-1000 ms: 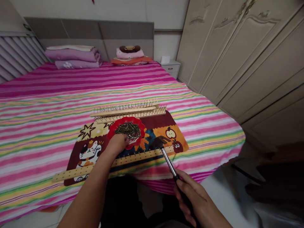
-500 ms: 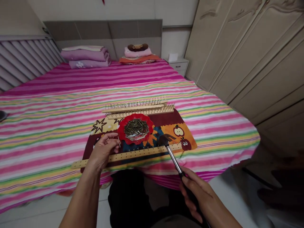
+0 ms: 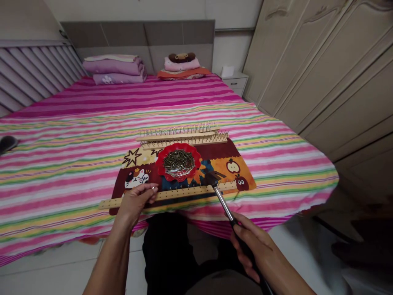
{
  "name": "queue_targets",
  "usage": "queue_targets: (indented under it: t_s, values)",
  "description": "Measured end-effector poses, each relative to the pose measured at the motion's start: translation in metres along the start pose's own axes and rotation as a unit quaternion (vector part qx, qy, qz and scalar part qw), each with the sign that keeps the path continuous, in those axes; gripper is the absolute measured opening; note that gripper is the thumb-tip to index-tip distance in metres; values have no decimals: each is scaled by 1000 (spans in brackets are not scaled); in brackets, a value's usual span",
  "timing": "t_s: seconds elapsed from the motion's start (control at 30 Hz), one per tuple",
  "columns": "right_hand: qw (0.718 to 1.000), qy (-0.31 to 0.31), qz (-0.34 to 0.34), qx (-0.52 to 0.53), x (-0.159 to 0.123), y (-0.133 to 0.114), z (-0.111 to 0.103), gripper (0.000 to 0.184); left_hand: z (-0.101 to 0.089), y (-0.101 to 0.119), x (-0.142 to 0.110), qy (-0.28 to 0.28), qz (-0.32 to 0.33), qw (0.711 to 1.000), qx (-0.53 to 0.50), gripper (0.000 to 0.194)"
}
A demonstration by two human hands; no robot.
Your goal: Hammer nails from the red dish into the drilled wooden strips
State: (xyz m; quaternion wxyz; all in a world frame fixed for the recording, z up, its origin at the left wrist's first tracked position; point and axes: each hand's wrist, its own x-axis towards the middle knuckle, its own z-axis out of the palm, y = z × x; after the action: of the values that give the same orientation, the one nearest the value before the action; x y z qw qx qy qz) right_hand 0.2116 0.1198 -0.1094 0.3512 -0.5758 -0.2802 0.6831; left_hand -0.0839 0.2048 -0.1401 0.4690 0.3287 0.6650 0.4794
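My left hand is closed in a pinch on a nail, of which only a pale glint shows at the fingertips. It is over the near wooden strip, which has rows of holes and a line of nails standing in part of it. My right hand grips the black handle of a claw hammer. The hammer's dark head hangs over the strip's right part. Behind the strip, a red scalloped bowl holds a heap of loose nails.
More wooden strips bristling with nails lie behind the bowl. A patterned mat lies under the work on a striped bedspread. A dark rounded object is at the far left. Folded bedding is by the headboard; wardrobe doors stand right.
My left hand has moved from beside the bowl down to the near strip with the nail. My right hand keeps the hammer in nearly the same place. The view has shifted slightly.
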Motion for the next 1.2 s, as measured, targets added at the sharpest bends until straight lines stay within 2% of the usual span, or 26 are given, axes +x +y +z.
queue_targets:
  t_s: [0.1, 0.3, 0.43, 0.8, 0.87, 1.0, 1.2]
  values:
    - [1000, -5, 2, -1, 0, 1, 0, 52, 0, -4, 1, 28, 36, 998, 31, 41]
    - [1000, -25, 8, -5, 3, 2, -2, 53, 16, -11, -1, 35, 12, 999, 17, 48]
    - [999, -32, 25, -9, 5, 4, -5, 58, 25, -12, -4, 46, 25, 997, 54, 40]
    - [999, -24, 23, -21, 0, 2, 0, 52, 24, -26, 0, 61, 80, 975, 199, 27]
    - [998, -38, 16, -38, 0, 1, 2, 50, 24, -29, 0, 67, 112, 965, 227, 24]
    - [989, -106, 12, -98, 4, -6, 13, 41, 24, -35, 0, 80, 175, 947, 258, 21]
    - [969, -186, -11, -163, 20, -14, 47, 20, 25, -35, 0, 86, 175, 942, 273, 17]
